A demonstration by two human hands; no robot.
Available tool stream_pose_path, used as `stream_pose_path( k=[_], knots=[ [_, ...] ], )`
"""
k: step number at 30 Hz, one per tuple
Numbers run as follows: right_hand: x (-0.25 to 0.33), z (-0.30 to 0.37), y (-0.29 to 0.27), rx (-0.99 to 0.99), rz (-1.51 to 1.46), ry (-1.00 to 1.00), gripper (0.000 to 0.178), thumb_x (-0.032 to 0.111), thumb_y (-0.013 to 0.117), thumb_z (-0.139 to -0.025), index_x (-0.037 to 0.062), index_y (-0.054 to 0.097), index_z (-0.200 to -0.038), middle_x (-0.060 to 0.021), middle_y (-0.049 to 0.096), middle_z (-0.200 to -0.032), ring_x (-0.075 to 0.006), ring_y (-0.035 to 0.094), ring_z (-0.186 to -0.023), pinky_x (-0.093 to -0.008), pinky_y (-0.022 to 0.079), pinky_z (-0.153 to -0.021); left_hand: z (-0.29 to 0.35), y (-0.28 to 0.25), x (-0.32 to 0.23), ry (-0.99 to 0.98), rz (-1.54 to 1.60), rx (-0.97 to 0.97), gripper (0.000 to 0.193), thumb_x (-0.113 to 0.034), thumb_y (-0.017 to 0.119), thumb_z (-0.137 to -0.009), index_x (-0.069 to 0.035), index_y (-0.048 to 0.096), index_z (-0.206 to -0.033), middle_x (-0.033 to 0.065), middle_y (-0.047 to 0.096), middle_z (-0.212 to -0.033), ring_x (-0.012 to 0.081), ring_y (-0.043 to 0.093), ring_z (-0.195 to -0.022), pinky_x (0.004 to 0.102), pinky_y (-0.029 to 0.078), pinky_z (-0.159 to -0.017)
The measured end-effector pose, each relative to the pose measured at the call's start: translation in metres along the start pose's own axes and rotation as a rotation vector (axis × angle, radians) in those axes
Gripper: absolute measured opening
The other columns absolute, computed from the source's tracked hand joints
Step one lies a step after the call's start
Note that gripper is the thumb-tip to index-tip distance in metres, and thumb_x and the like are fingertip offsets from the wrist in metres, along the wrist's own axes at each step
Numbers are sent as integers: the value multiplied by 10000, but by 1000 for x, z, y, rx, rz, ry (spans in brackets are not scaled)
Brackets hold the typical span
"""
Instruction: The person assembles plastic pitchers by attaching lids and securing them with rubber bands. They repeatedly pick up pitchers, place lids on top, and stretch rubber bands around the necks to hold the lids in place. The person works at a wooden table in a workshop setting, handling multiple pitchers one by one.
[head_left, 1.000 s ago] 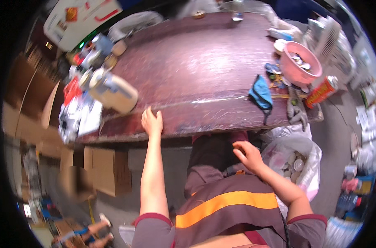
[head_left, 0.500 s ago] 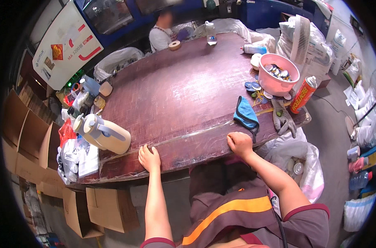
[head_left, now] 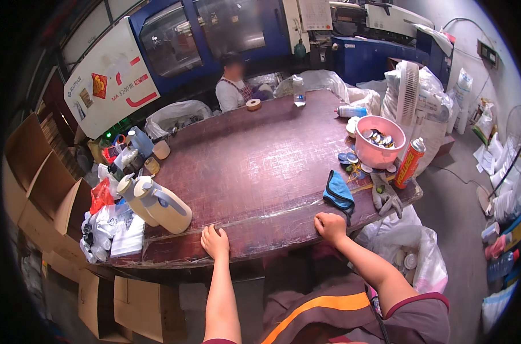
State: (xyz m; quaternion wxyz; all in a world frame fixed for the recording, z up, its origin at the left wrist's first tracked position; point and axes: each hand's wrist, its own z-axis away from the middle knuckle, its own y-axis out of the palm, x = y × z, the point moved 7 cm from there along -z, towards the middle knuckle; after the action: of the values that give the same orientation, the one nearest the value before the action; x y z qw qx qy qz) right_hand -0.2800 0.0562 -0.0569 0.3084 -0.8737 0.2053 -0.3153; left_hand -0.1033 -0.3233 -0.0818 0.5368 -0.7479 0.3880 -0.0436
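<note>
At the near edge of the dark red table, my left hand rests on the top, its fingers lying loosely apart and holding nothing. Two cream jugs with grey handles stand just beyond it on the left. My right hand is curled into a fist on the same edge, and nothing shows in it. Close past that fist lies a folded blue cloth with black trim. A grey work glove hangs partly over the edge, farther right.
A pink bucket of round pieces and an orange spray can stand at the right. A clear bottle and tape roll are at the far side, near a seated person. Cardboard boxes sit lower left; a plastic bag, lower right.
The view has tilted upward, so the table sits lower and more of the blue machine shows. My left hand's fingers look a little less spread; both hands stay at the table edge.
</note>
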Motion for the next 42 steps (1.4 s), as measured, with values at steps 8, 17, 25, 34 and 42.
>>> stream_pose_path(
  k=[8,17,25,34,42],
  knots=[
    [0,3,0,-4,14,35,124,228,622,-824,126,624,-755,-85,626,-681,-283,622,-662,-426,481,-599,3,-5,0,40,82,-62,286,-208,584,-817,-63,635,-1058,113,607,-1186,270,516,-1175,419,359,-1020],
    [-3,5,2,-14,28,61,126,234,634,-819,127,629,-754,-97,618,-669,-300,618,-652,-439,475,-592,9,-20,5,-91,425,-124,218,-159,533,-846,-97,627,-1033,123,685,-859,331,642,-780,440,488,-716],
    [0,4,2,-5,46,67,113,222,646,-817,113,634,-789,-95,626,-680,-298,618,-654,-431,473,-597,9,-18,4,-74,324,-48,179,-217,521,-841,-161,661,-938,141,684,-810,361,654,-761,455,504,-668],
    [-2,4,3,-25,48,69,108,216,650,-809,117,620,-775,-92,613,-664,-295,609,-646,-429,464,-594,10,-18,1,-84,329,-31,156,-213,521,-835,-163,660,-883,134,678,-774,347,652,-737,449,502,-656],
    [-1,4,3,-40,61,64,100,212,645,-808,120,621,-776,-94,612,-671,-294,608,-654,-429,461,-594,9,-18,2,-95,323,-6,173,-213,505,-841,-148,659,-885,118,676,-798,327,651,-745,423,499,-667]
  ],
)
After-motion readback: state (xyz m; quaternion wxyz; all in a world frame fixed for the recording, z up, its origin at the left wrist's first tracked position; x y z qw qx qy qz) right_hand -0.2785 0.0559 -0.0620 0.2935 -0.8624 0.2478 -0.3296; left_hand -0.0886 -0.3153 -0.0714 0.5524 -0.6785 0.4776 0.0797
